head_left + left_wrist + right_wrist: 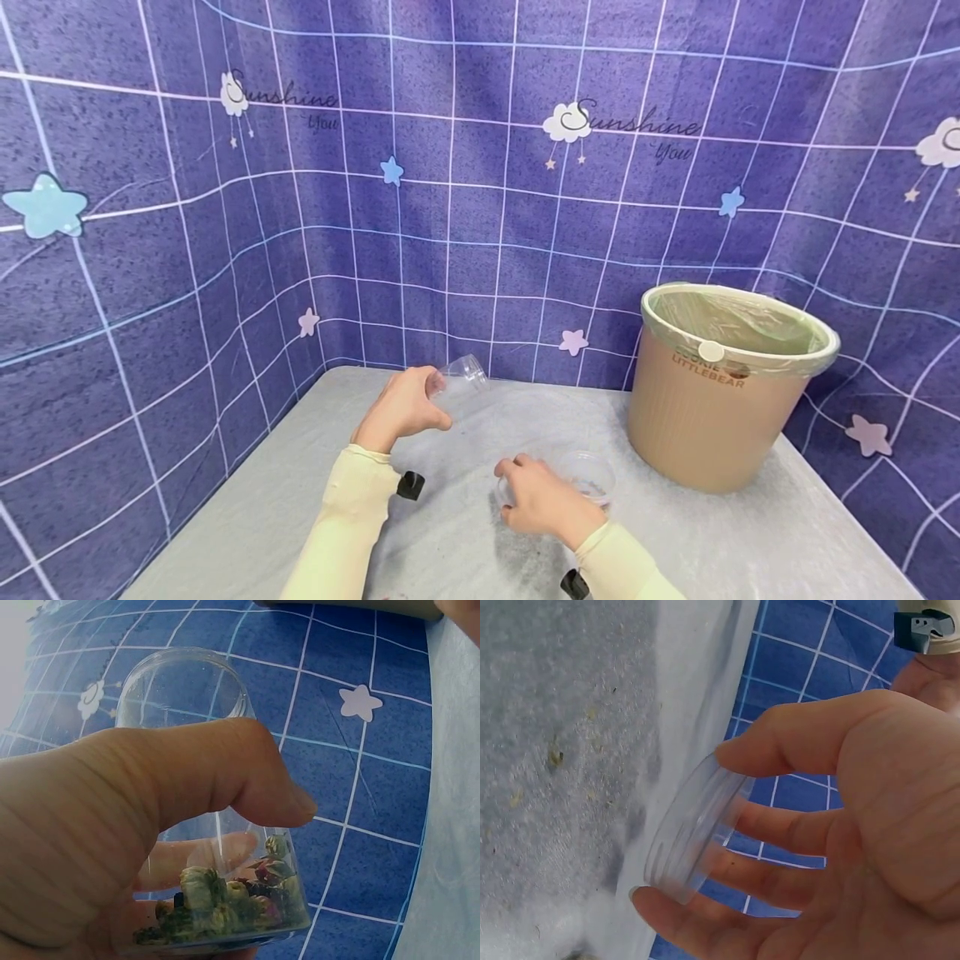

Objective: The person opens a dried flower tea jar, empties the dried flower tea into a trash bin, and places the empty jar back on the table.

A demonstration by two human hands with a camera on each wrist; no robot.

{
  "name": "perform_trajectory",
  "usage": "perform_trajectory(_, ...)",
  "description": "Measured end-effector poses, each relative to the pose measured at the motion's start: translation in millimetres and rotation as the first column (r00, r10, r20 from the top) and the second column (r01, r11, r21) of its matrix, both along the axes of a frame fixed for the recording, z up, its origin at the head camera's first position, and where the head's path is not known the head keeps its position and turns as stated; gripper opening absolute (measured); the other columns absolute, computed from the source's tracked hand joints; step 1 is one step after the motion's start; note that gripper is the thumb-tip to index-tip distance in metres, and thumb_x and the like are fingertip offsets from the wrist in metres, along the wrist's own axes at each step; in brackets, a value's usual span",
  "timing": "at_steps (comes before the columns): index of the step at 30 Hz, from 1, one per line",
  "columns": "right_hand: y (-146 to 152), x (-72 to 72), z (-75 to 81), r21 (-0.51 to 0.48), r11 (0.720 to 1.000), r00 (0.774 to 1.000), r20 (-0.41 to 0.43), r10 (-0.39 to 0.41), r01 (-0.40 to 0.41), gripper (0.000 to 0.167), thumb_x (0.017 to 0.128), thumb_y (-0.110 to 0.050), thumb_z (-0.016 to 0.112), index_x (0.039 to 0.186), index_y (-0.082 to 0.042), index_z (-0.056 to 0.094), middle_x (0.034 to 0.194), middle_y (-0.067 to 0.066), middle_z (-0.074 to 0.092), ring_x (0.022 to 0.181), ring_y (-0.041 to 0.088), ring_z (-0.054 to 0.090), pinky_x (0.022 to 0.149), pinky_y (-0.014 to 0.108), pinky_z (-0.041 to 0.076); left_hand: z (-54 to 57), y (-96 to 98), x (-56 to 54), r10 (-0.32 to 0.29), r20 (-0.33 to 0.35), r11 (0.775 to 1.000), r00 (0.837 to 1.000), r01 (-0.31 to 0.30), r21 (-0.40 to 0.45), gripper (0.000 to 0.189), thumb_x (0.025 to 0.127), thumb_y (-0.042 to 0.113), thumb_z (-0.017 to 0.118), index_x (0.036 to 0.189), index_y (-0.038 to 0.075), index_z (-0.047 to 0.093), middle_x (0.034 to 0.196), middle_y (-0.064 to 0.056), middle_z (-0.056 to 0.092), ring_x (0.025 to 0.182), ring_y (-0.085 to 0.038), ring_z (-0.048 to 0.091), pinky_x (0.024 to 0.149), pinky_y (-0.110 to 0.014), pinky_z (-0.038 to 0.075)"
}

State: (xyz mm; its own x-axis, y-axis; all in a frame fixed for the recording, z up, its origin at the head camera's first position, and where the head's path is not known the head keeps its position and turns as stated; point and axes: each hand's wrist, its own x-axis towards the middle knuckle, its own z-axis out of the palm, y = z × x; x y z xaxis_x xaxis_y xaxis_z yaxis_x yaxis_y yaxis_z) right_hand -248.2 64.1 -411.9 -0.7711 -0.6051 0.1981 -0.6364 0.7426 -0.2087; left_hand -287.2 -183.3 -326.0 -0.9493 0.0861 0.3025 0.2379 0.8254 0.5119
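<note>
My left hand (405,404) grips a clear plastic jar (467,373) above the table, tilted in the head view. The left wrist view shows dried flower buds (225,900), green and dark pink, gathered at the jar's bottom; the thumb lies across its near side. My right hand (543,500) holds a clear round lid (694,825) by its rim, thumb at one side and fingertips at the other. Just beyond the right hand, a clear round container (588,475) rests on the table, partly hidden behind that hand.
A beige bin (705,425) with a greenish bag liner stands at the back right. The table (255,517) has a pale grey cover, with small crumbs showing in the right wrist view. A blue grid-patterned curtain (480,208) hangs behind and at both sides.
</note>
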Motion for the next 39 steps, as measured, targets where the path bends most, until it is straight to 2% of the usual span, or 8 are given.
perform_trajectory(11, -1.1, 0.9, -5.1, 0.058, 0.998, 1.0, 0.001, -0.017, 0.017, 0.045, 0.08, -0.021, 0.079, 0.122, -0.009, 0.066, 0.104, 0.006, 0.064, 0.09, 0.029, 0.064, 0.084, 0.041, 0.055, 0.2, -1.3, 0.9, 0.006, 0.0, 1.0, 1.0, -0.006, 0.0, 0.053, 0.06, 0.019, 0.088, 0.109, 0.011, 0.07, 0.103, -0.006, 0.069, 0.095, -0.022, 0.063, 0.086, -0.043, 0.053)
perform_trajectory(16, -1.8, 1.0, -7.7, 0.056, 0.998, 0.999, 0.019, -0.03, 0.029, 0.044, 0.079, -0.021, 0.079, 0.12, -0.01, 0.067, 0.106, 0.006, 0.065, 0.09, 0.03, 0.065, 0.084, 0.043, 0.055, -0.1, -1.8, 1.2, 0.007, 0.007, 1.0, 1.0, -0.007, 0.0, 0.05, 0.061, 0.019, 0.088, 0.107, 0.014, 0.069, 0.104, -0.007, 0.07, 0.094, -0.022, 0.063, 0.085, -0.042, 0.053)
perform_trajectory(29, -3.0, -0.9, -11.9, 0.066, 0.997, 0.997, 0.057, -0.044, 0.041, 0.047, 0.077, -0.02, 0.082, 0.12, -0.01, 0.068, 0.108, 0.007, 0.064, 0.093, 0.031, 0.064, 0.086, 0.044, 0.055, 2.0, -5.8, 2.1, 0.014, -0.005, 1.0, 1.0, -0.014, -0.002, 0.053, 0.059, 0.019, 0.087, 0.108, 0.012, 0.07, 0.102, -0.005, 0.069, 0.093, -0.023, 0.063, 0.084, -0.043, 0.053)
perform_trajectory(39, -4.6, -1.4, -13.3, 0.089, 0.995, 0.995, 0.088, -0.053, 0.045, 0.046, 0.079, -0.019, 0.081, 0.123, -0.012, 0.068, 0.112, 0.008, 0.065, 0.099, 0.033, 0.064, 0.087, 0.047, 0.056, 2.7, -8.2, 2.7, 0.016, -0.011, 1.0, 1.0, -0.016, 0.002, 0.05, 0.059, 0.019, 0.087, 0.105, 0.013, 0.069, 0.101, -0.005, 0.069, 0.092, -0.023, 0.063, 0.083, -0.042, 0.053)
